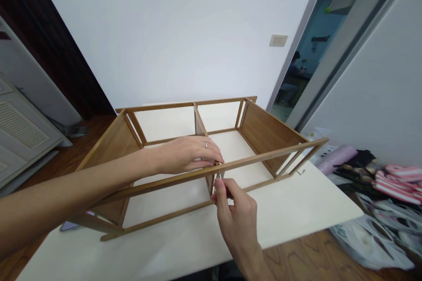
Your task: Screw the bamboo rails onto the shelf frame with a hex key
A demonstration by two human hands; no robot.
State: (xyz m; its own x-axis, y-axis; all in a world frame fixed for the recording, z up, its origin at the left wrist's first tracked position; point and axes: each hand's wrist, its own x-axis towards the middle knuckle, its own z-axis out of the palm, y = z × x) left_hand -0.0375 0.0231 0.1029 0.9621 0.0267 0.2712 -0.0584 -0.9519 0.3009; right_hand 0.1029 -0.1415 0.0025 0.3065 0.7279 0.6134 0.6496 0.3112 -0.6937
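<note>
A brown wooden shelf frame [270, 156] with slatted sides and a middle divider [200, 123] rests on a white table. Reaching over the front rail from the left, my left hand [189, 154] wears a ring and has its fingers closed around the spot where divider and rail meet. Just below that joint, my right hand [235, 206] pinches a small, thin metal piece [219, 175] against the rail's outer side. Its lower part is hidden by my fingers, so its exact kind does not show.
Small metal parts [300, 172] lie on the white table [316, 202] at right. A phone-like object [69, 226] pokes out at the frame's left corner. Bags and clothes [395, 184] are heaped on the right. Behind the table stands a wall; a person [293, 68] sits beyond the doorway.
</note>
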